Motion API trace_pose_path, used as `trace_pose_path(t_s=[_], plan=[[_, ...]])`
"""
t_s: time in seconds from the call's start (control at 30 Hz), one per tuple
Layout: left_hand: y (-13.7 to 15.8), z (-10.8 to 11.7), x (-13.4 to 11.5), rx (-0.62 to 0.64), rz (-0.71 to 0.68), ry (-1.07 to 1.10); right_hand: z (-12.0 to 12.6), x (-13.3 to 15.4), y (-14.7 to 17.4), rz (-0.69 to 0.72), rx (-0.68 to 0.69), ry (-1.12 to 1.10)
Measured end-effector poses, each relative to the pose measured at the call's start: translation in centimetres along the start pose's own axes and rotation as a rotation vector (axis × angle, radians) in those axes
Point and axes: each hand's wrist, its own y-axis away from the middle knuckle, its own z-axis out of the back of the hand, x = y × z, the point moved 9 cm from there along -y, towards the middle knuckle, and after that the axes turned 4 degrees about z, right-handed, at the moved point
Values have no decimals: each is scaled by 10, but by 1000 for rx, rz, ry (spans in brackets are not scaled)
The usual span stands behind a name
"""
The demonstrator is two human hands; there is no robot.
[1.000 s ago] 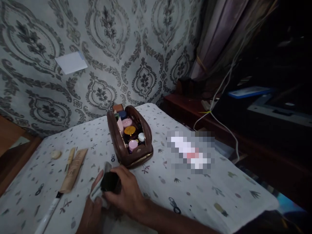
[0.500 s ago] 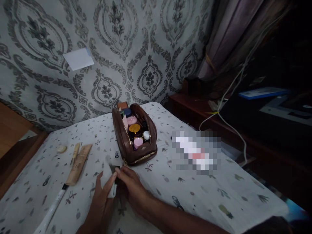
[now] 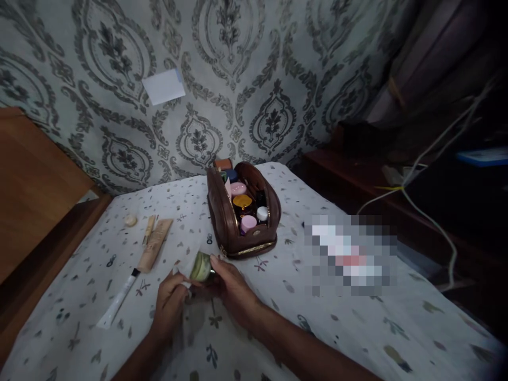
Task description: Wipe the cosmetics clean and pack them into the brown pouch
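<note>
A small green jar [image 3: 201,267] is tilted in my right hand [image 3: 232,283], whose fingers close around its right side. My left hand [image 3: 170,299] is closed on a white tissue [image 3: 187,286], mostly hidden by the fingers, and its fingertips are at the jar's lower left. Just beyond my hands stands a brown cosmetic bag [image 3: 222,211], unzipped at the top. Inside it show a pink-lidded jar [image 3: 248,224], a gold-lidded jar [image 3: 242,202], a white cap [image 3: 262,214] and several other containers.
On the white patterned sheet [image 3: 178,201] at left lie a beige tube [image 3: 155,246], a slim yellowish tube [image 3: 148,228], a white tube with black cap [image 3: 119,299] and a small round pot [image 3: 130,220]. A blurred-out object [image 3: 349,254] lies right. White cables [image 3: 431,227] hang beyond the bed.
The green jar has come into clear view in my right hand. The white tissue, spread upright before, is now bunched low in my left fingers. My view has swung left.
</note>
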Motion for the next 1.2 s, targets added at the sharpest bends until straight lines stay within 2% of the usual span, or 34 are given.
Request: trace_pose_path(t_s=[0.1, 0.2, 0.33, 0.5, 0.57, 0.67, 0.77, 0.87, 1.0, 1.1, 1.2], plan=[[1, 2, 0, -15, 91, 102, 0, -4, 1, -22, 23, 30], [0, -1, -10, 38, 72, 111, 7, -7, -1, -15, -17, 60], [-1, -3, -17, 52, 52, 168, 17, 10, -4, 157, -57, 218], [1, -11, -7, 52, 174, 263, 14, 33, -1, 332, -33, 505], [2, -7, -11, -4, 135, 186, 14, 36, 1, 350, -49, 616], [5, 1, -26, -69, -21, 10, 10, 43, 6, 423, -79, 777], [7, -2, -35, 5, -99, -70, 3, 51, 10, 520, -72, 877], [5, -2, -45, 63, -129, -80, -2, 59, 12, 553, -53, 910], [-4, -1, -62, 86, -120, -72, -7, 76, 20, 569, -26, 884], [-13, -11, -75, 157, -122, -84, -9, 91, 29, 578, 9, 817], [-20, -26, -98, 234, -276, -194, -4, 108, 37, 616, 8, 768]])
